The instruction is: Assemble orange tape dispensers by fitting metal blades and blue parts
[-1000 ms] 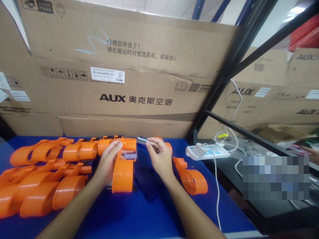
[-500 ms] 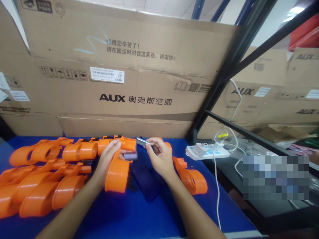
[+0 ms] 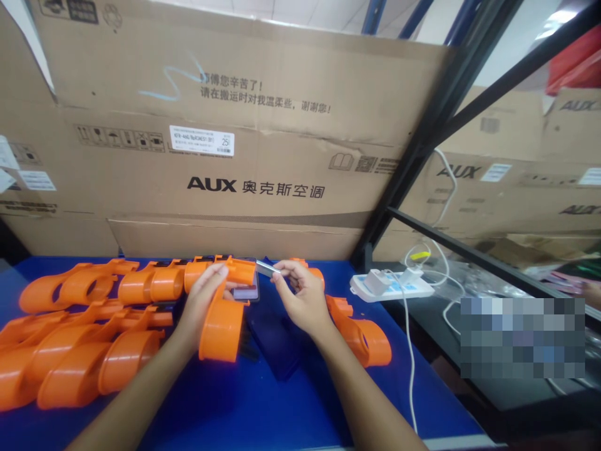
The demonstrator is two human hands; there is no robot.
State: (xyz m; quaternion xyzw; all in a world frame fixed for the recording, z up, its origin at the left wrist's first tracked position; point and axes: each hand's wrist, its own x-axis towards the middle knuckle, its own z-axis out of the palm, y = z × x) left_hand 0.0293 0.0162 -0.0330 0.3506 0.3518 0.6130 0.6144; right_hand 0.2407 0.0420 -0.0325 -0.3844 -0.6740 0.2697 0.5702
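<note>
My left hand (image 3: 206, 294) is closed around an orange plastic tape dispenser (image 3: 223, 332), its wide ring hanging down and its narrow end pointing right. Between the thumb and fingers of my right hand (image 3: 300, 291) is a small silver metal blade (image 3: 267, 269) with a toothed-looking edge. The blade's left tip is at the dispenser's narrow end; whether they touch I cannot tell. Several more orange dispensers (image 3: 131, 360) lie in rows to the left, some with black parts. Other orange dispensers (image 3: 370, 342) lie right of my right hand, partly hidden by it.
A phone (image 3: 245, 293) and a dark blue flat piece (image 3: 277, 341) lie on the blue tabletop (image 3: 211, 407). A large cardboard box (image 3: 263, 144) stands behind. At right are a white power strip (image 3: 392, 285) with cables and a black metal frame (image 3: 417, 131).
The metal blade has shifted slightly left towards the dispenser and turned so its toothed-looking edge shows. My left hand keeps its hold, nearly still. At the far right edge, a person's hand has come into view.
</note>
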